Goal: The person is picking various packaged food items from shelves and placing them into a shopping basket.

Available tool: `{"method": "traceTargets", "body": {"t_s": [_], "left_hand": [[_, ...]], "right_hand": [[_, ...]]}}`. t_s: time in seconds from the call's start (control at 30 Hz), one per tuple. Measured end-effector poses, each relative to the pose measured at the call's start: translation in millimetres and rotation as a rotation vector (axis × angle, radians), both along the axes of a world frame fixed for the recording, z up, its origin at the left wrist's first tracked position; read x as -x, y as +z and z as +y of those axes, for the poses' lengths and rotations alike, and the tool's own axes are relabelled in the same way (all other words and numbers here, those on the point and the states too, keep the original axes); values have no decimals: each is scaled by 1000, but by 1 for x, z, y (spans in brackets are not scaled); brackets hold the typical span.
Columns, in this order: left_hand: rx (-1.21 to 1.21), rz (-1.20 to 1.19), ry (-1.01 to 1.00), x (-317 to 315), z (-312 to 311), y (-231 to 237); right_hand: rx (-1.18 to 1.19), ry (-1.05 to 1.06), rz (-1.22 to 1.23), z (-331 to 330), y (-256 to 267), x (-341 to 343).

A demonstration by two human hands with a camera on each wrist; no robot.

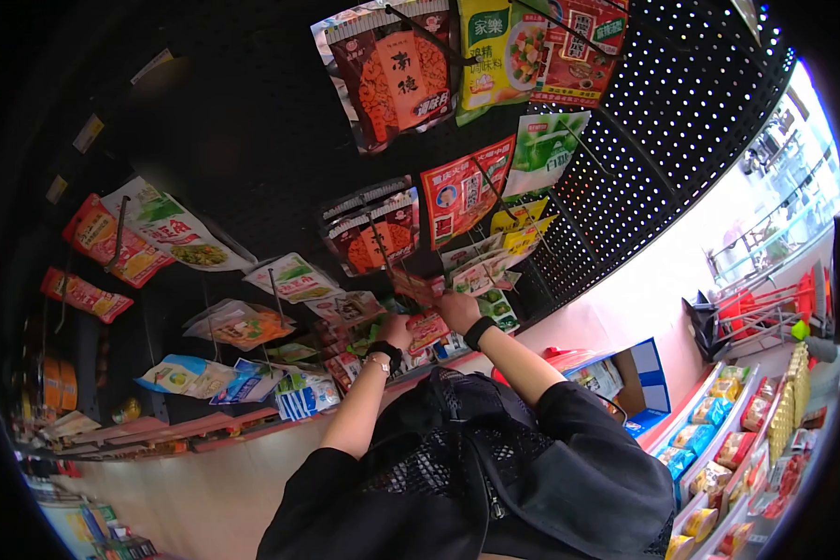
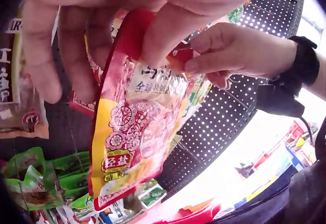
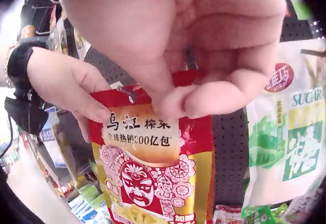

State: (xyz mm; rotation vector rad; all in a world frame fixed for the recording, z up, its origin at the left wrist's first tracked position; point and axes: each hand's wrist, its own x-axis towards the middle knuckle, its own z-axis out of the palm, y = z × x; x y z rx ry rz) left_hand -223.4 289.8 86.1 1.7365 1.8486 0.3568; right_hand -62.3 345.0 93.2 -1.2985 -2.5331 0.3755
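Both hands are at a red and yellow pickled mustard packet (image 3: pixel 153 163) by a hook on the display wall. My left hand (image 1: pixel 395 333) pinches one top corner, its thumb lying across the front in the left wrist view. At the other side of the top edge, my right hand (image 1: pixel 457 311) grips the packet between thumb and finger. The metal tip of a hook (image 3: pixel 127 94) shows at the packet's top edge between the hands. The packet hangs upright with its printed front toward me.
A black perforated panel (image 1: pixel 681 103) carries hooks of seasoning packets above and beside the hands. A white and green sugar bag (image 3: pixel 285 132) hangs to the right. Green packets (image 2: pixel 38 183) lie below. A blue-edged box (image 1: pixel 646 378) and a snack shelf (image 1: pixel 719 439) stand at the right.
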Motion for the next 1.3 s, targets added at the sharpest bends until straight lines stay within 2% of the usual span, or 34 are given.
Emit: {"method": "traceTargets", "body": {"t_s": [0.07,0.23,0.43,0.53,0.63,0.7,0.73,0.83,0.97,1.17,1.23,1.3], "left_hand": [[-27,19,-16,-1,-4,17],[-22,32,-44,-2,-10,18],[-204,19,-53,1,-15,13],[-145,-30,-56,3,-17,20],[-187,87,-131,2,-23,26],[-117,70,-142,0,-30,26],[-9,7,-123,-2,-33,26],[-3,11,-224,-6,-44,18],[-19,-20,-406,-13,-62,10],[-1,-20,-666,-36,-86,0],[208,117,-681,-48,-91,7],[214,153,-755,-58,-93,3]], "right_hand": [[-13,-14,63,-4,3,-2],[64,-58,94,-15,6,-8],[81,-127,105,-28,19,-7],[87,-170,102,-35,24,-6],[112,-162,87,-48,28,-10],[124,-145,94,-59,30,-13],[138,-142,99,-64,32,-16],[198,-186,65,-82,24,-23],[181,-118,94,-115,12,-32],[242,-231,187,-168,21,-41],[269,-289,157,-184,21,-53],[296,-322,131,-195,21,-63]]}}
